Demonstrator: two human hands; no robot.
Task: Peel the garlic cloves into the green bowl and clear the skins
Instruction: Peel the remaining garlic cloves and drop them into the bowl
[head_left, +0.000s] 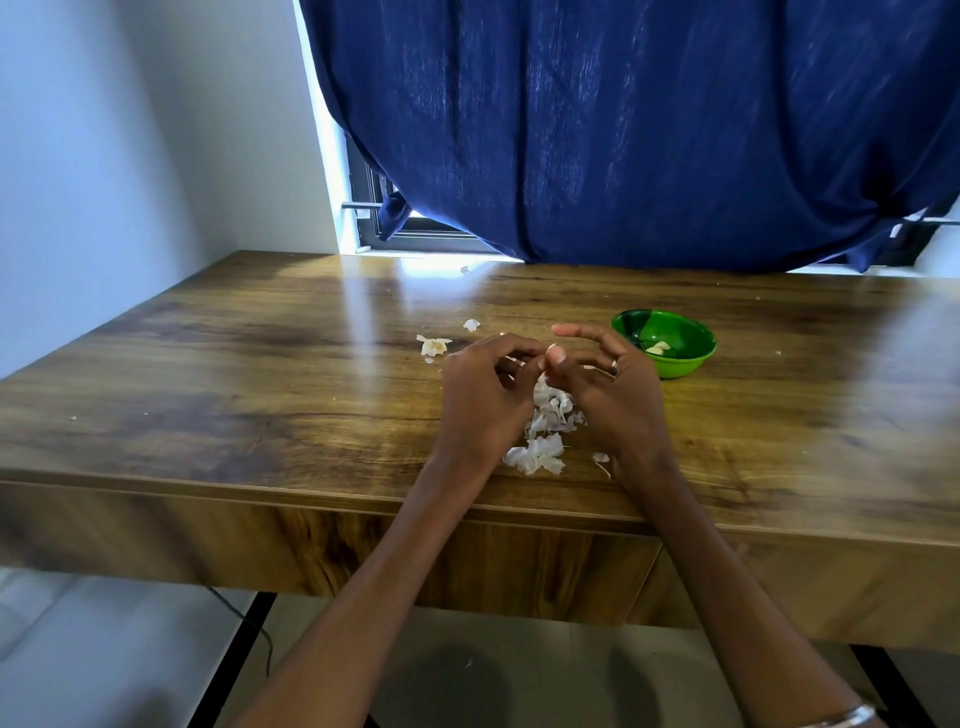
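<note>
Both hands meet at the centre of the frame above the wooden table (218, 364); the left hand (480, 395) has its fingers curled in toward the right, and the right hand (602, 382) pinches with thumb and a finger while its forefinger sticks out straight; between the 2 thumbs a small pale thing shows, most likely a garlic clove (550, 347), though it is too small to be sure which hand bears it.

Below the hands, toward the table's near edge, lies a loose heap of white skins (543, 436); more scraps (434, 345) sit left of the hands. The green bowl (675, 364) stands just right of the right hand, with at least 1 peeled clove (658, 348) inside.

By my judgement the clove is light, firm and a little slick once bare, so a pinch at its 2 ends should hold it while a nail lifts the skin from the root end; the skins are papery, weightless and clingy, likely to stick to fingers or drift, so sweeping them together with a flat hand looks better than picking them singly.
</note>
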